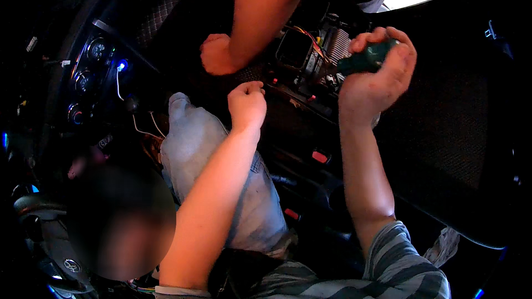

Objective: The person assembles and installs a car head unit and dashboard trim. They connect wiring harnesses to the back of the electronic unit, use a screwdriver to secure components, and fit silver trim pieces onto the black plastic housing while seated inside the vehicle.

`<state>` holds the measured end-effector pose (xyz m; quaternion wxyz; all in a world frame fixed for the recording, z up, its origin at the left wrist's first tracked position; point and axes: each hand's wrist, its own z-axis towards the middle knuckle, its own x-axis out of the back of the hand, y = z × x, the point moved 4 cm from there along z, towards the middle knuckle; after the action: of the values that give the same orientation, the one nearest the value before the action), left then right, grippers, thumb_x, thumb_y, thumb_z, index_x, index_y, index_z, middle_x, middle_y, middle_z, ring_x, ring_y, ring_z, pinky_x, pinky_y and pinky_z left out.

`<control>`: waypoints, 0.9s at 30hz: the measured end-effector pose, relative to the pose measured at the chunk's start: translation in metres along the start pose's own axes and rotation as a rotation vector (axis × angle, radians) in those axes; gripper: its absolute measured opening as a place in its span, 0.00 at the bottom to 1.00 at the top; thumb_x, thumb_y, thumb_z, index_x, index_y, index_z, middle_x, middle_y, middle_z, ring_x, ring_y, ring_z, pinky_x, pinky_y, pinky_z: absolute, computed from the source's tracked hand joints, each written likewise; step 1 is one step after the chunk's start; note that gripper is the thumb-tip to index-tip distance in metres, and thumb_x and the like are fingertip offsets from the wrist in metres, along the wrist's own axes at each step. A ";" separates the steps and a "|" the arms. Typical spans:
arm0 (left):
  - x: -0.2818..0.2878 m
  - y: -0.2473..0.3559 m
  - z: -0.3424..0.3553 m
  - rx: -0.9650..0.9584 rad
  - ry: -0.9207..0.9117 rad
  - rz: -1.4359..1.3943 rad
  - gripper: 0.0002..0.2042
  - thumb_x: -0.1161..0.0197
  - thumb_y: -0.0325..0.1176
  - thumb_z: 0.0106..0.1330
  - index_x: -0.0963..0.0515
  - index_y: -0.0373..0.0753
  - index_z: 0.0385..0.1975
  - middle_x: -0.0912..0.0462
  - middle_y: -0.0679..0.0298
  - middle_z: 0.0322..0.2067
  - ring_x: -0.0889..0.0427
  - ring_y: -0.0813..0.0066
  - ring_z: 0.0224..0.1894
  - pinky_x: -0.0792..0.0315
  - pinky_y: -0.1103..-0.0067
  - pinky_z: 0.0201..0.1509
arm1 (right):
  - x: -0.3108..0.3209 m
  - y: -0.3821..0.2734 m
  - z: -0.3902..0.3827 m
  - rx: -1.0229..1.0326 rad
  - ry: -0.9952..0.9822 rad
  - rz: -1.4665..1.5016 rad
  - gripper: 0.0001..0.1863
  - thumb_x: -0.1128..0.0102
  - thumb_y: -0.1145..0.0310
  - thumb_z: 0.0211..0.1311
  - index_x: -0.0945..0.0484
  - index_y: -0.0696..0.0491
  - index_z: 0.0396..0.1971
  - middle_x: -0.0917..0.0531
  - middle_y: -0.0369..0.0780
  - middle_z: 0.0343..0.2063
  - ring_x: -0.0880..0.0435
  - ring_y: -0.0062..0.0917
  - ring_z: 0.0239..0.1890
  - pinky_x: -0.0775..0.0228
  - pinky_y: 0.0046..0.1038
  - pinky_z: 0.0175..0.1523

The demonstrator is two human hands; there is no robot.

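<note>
My right hand grips a dark green tool, pointed toward an opened dark housing with coloured wires and a pale ribbed metal part; its tip is too dark to make out. My left hand has its fingers curled, lower and left of that housing; what they hold, if anything, is hidden. Another person's hand is closed near the housing's left side, with the arm reaching in from the top.
I am inside a car. Gauges, a small blue light with white cables and a steering wheel are at left. Jeans-clad legs lie below the hands. A dark seat is at right, another person's blurred head lower left.
</note>
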<state>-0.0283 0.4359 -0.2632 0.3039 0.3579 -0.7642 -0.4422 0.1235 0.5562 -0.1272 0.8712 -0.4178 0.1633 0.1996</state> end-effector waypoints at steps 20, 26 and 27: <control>-0.042 0.002 -0.017 -0.795 0.019 0.683 0.08 0.37 0.27 0.56 0.19 0.32 0.34 0.24 0.51 0.33 0.28 0.52 0.42 0.31 0.66 0.47 | -0.015 0.022 -0.015 -0.039 -0.023 0.006 0.10 0.57 0.68 0.69 0.31 0.59 0.40 0.27 0.39 0.29 0.27 0.20 0.26 0.31 0.22 0.34; -0.042 0.005 -0.023 -0.779 0.014 0.682 0.06 0.40 0.23 0.57 0.18 0.32 0.32 0.24 0.52 0.35 0.27 0.52 0.43 0.30 0.68 0.48 | -0.015 0.022 -0.021 -0.039 -0.038 -0.013 0.11 0.57 0.67 0.69 0.31 0.59 0.40 0.27 0.39 0.28 0.27 0.21 0.27 0.32 0.22 0.34; -0.040 0.002 -0.020 -0.828 0.033 0.679 0.06 0.38 0.27 0.56 0.19 0.34 0.31 0.26 0.52 0.34 0.28 0.51 0.41 0.31 0.65 0.46 | -0.019 0.018 -0.023 -0.023 -0.061 -0.012 0.11 0.57 0.67 0.69 0.31 0.59 0.41 0.27 0.39 0.28 0.26 0.21 0.28 0.32 0.23 0.35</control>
<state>0.0094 0.4601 -0.2588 0.5578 -0.0526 -0.5935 -0.5777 0.0956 0.5449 -0.1444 0.8720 -0.4225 0.1320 0.2088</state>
